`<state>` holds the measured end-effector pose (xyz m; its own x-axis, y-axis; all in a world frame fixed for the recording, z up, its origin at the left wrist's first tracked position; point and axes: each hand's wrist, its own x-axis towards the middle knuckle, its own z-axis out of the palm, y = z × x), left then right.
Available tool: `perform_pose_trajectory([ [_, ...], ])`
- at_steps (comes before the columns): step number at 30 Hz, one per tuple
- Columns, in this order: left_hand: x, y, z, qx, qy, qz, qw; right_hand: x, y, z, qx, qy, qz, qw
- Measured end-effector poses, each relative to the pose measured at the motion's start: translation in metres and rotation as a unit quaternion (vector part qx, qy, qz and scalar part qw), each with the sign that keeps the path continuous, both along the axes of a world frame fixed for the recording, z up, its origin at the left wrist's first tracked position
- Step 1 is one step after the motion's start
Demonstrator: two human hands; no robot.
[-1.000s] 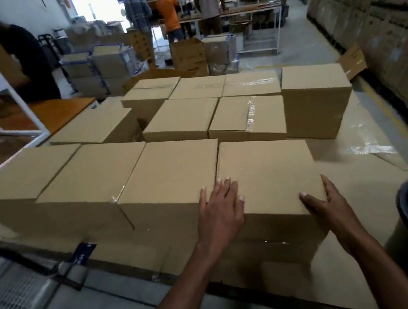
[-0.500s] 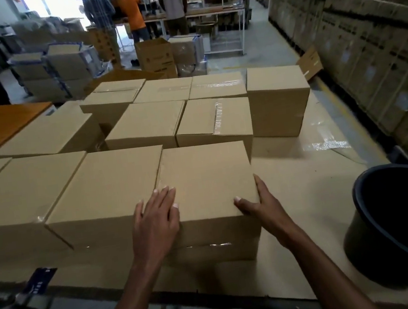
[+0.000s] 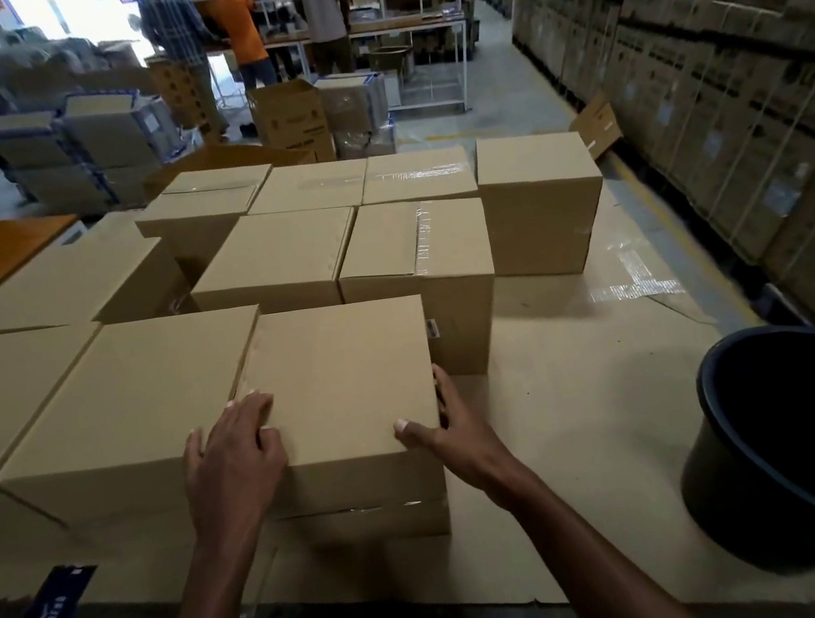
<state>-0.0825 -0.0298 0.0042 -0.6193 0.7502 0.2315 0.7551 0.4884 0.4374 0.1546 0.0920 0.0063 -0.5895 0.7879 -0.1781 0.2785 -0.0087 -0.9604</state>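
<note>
The right hand [image 3: 450,432] has changed its hold. A second ago it lay flat against the right edge of the box [image 3: 347,379]; now the thumb hooks over the near top corner and the fingers wrap down the right face, a real grip. The left hand [image 3: 233,456] has slid back to the near left edge, its fingers lightly bent on top at the seam with the neighbour [image 3: 131,392] — pressing, not clasping. The box sits on the cardboard sheet [image 3: 590,414], tight against the neighbour, last in the front row, with the tub [image 3: 801,438] well to the right. It looks squared up — the hands seem set to shift or lift it.
</note>
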Motion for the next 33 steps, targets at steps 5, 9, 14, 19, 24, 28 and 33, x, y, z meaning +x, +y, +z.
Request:
perform_pose_trajectory([
  [5,-0.011,-0.001,0.003,0.013,0.009,0.012,1.0,-0.018,-0.003,-0.002,0.005,0.003,-0.004,1.0],
  [9,-0.015,0.002,0.002,0.028,0.023,0.025,0.999,-0.026,-0.002,-0.002,0.011,-0.005,-0.012,1.0],
  [14,-0.027,-0.003,-0.002,0.038,0.033,0.022,0.998,-0.039,-0.003,-0.004,0.014,-0.013,-0.001,1.0],
  [19,-0.058,-0.012,0.002,0.008,0.013,0.038,0.999,-0.064,-0.019,-0.006,-0.001,-0.003,0.016,1.0],
  [24,-0.065,-0.007,0.015,0.005,-0.008,0.025,1.0,-0.07,-0.021,0.0,-0.006,-0.012,0.022,1.0],
  [28,-0.04,0.027,0.038,0.057,-0.041,-0.045,0.997,-0.056,-0.005,0.009,0.056,-0.072,-0.047,0.995],
  [33,-0.007,0.105,0.063,0.083,-0.103,-0.15,0.98,-0.036,0.055,0.025,0.134,-0.08,-0.125,0.98],
])
